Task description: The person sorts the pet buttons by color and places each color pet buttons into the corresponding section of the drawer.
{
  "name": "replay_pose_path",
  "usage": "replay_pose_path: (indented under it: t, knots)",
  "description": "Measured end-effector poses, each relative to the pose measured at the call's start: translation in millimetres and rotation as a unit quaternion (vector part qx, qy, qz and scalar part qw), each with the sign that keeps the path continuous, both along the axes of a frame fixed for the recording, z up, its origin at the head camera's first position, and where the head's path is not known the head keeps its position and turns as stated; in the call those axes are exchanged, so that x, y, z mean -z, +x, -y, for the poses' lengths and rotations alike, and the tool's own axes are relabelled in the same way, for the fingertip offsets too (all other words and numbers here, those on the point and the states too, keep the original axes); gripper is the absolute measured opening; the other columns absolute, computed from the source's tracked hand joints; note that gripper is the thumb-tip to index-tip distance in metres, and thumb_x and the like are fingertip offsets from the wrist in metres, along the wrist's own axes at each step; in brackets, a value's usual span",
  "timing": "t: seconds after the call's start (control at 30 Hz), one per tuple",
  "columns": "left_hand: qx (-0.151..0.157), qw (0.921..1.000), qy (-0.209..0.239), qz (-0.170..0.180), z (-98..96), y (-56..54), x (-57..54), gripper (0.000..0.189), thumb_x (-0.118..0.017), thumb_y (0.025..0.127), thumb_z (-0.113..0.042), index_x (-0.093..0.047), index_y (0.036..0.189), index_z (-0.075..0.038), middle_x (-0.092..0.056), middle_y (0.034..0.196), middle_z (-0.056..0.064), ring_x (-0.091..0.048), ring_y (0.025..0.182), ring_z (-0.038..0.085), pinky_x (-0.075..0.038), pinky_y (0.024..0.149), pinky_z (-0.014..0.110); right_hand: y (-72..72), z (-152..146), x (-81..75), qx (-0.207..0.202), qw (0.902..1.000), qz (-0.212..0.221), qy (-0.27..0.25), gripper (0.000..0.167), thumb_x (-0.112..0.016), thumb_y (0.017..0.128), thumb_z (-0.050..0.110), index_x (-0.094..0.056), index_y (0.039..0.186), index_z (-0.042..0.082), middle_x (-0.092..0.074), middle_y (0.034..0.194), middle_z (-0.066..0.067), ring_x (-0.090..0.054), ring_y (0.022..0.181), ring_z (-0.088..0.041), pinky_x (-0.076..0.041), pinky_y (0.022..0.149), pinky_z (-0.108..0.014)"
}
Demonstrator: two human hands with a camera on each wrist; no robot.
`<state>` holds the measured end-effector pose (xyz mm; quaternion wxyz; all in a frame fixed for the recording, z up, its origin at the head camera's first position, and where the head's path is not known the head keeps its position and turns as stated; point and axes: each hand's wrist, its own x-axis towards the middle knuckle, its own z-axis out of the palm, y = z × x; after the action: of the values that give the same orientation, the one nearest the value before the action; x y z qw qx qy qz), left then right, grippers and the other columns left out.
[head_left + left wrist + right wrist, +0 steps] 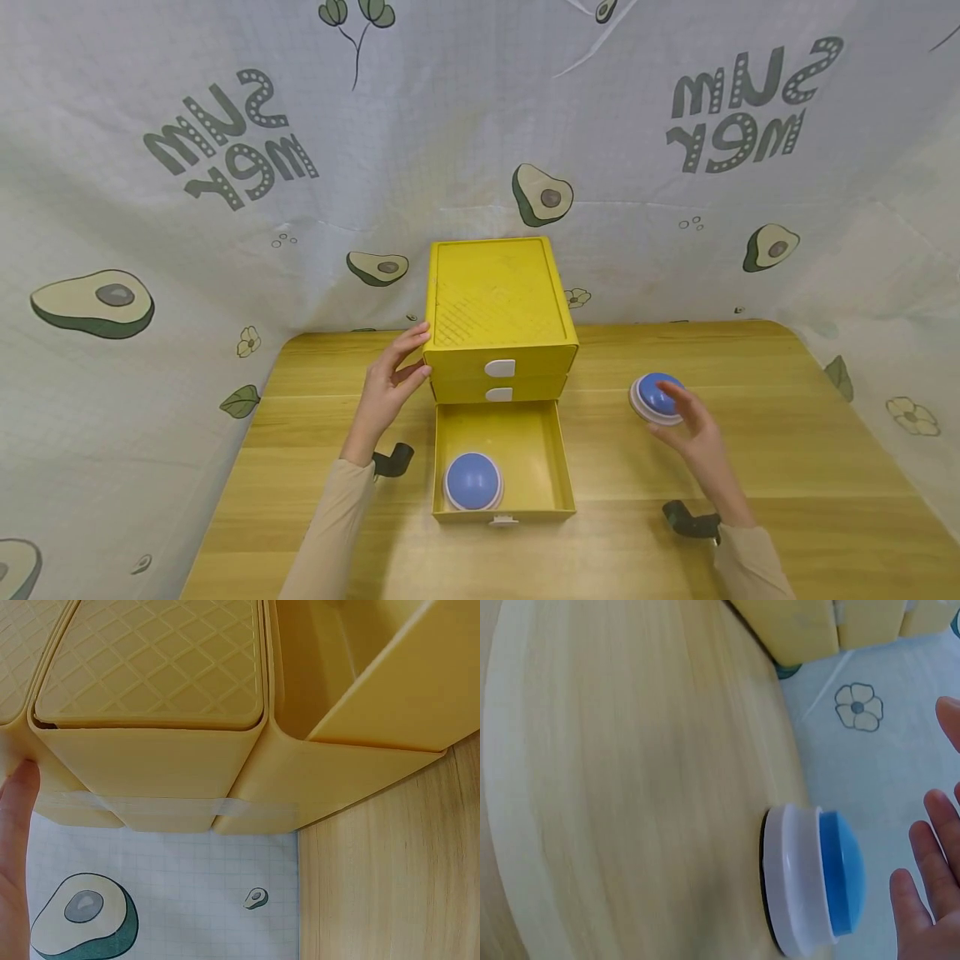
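Observation:
A yellow drawer unit [498, 292] stands on the table, its lowest drawer [528, 442] pulled out. Inside that drawer, at the front left, lies a round push button [472, 482] with a blue dome and white base. My left hand [384, 398] touches the unit's left side with extended fingers; in the left wrist view one finger [21, 817] lies against its yellow wall. A second blue-domed push button [654, 398] sits on the table to the right, also seen side-on in the right wrist view. Close over it hovers my right hand [697, 442], fingers spread and holding nothing.
The wooden table [750, 375] backs onto a white cloth [450, 125] printed with avocados and lettering. The two upper drawers, with white pulls [500, 368], are closed. The open drawer juts toward me between my arms. Black wrist devices [393, 460] show at both wrists.

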<state>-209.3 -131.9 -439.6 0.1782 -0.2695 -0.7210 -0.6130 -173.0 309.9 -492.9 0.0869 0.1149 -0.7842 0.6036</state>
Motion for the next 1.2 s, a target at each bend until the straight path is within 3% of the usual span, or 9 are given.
replay_pose_path:
  t: [0.27, 0.4, 0.57, 0.77, 0.97, 1.2]
  knots:
    - [-0.002, 1.0, -0.002, 0.001, -0.1, 0.3, -1.6, 0.044, -0.061, 0.085, 0.016, -0.054, 0.127, 0.002, -0.045, 0.143, 0.014, -0.046, 0.128, 0.021, -0.051, 0.09, 0.044, -8.8, -13, 8.8, 0.013, 0.9997, -0.011, 0.016, 0.066, -0.064, 0.081, -0.017, -0.036, 0.14, -0.009, -0.046, 0.142, 0.001, -0.034, 0.129, 0.001, -0.024, 0.108, -0.014]
    - [-0.005, 1.0, -0.003, 0.005, -0.7, 0.7, -2.1, 0.045, -0.061, 0.084, 0.017, -0.053, 0.126, 0.003, -0.045, 0.143, 0.015, -0.046, 0.128, 0.019, -0.051, 0.09, 0.04, -13.9, -19, 12.2, 0.027, 0.999, 0.007, 0.035, 0.07, -0.066, 0.081, -0.014, -0.034, 0.142, -0.007, -0.041, 0.146, -0.007, -0.033, 0.128, 0.0, -0.024, 0.107, -0.013]
    - [-0.005, 0.9999, -0.001, 0.013, -1.4, 1.5, -3.2, 0.045, -0.06, 0.084, 0.019, -0.052, 0.126, 0.006, -0.044, 0.142, 0.02, -0.046, 0.128, 0.016, -0.051, 0.091, 0.035, -18.6, -25, 15.3, 0.042, 0.9978, 0.028, 0.043, 0.073, -0.068, 0.082, -0.01, -0.032, 0.145, -0.005, -0.038, 0.148, -0.008, -0.03, 0.13, -0.001, -0.022, 0.105, -0.009]
    - [-0.001, 0.9999, -0.001, 0.012, -5.5, 11.1, -20.5, 0.042, -0.059, 0.084, 0.02, -0.051, 0.124, 0.009, -0.045, 0.14, 0.023, -0.046, 0.127, 0.013, -0.05, 0.091, 0.033, -20.1, -29, 18.7, 0.04, 0.9981, 0.027, 0.039, 0.074, -0.067, 0.082, -0.01, -0.029, 0.146, -0.005, -0.038, 0.147, -0.002, -0.027, 0.131, 0.001, -0.02, 0.104, -0.006]
    - [-0.001, 0.9999, -0.004, 0.011, -6.9, 14.6, -26.5, 0.041, -0.059, 0.084, 0.019, -0.051, 0.124, 0.009, -0.045, 0.14, 0.023, -0.046, 0.127, 0.013, -0.05, 0.092, 0.034, -23.9, -34, 21.5, 0.039, 0.997, 0.035, 0.057, 0.076, -0.068, 0.084, -0.007, -0.025, 0.146, -0.007, -0.028, 0.15, -0.025, -0.025, 0.132, 0.0, -0.019, 0.105, -0.006]
    - [-0.002, 0.9999, -0.004, 0.015, -6.8, 14.5, -26.8, 0.04, -0.059, 0.085, 0.018, -0.051, 0.123, 0.011, -0.044, 0.139, 0.027, -0.047, 0.126, 0.011, -0.05, 0.091, 0.034, -29.6, -40, 24.7, 0.018, 0.9971, 0.063, 0.038, 0.081, -0.066, 0.084, -0.008, -0.016, 0.147, -0.01, -0.018, 0.15, -0.032, -0.02, 0.141, -0.017, -0.019, 0.108, -0.011]
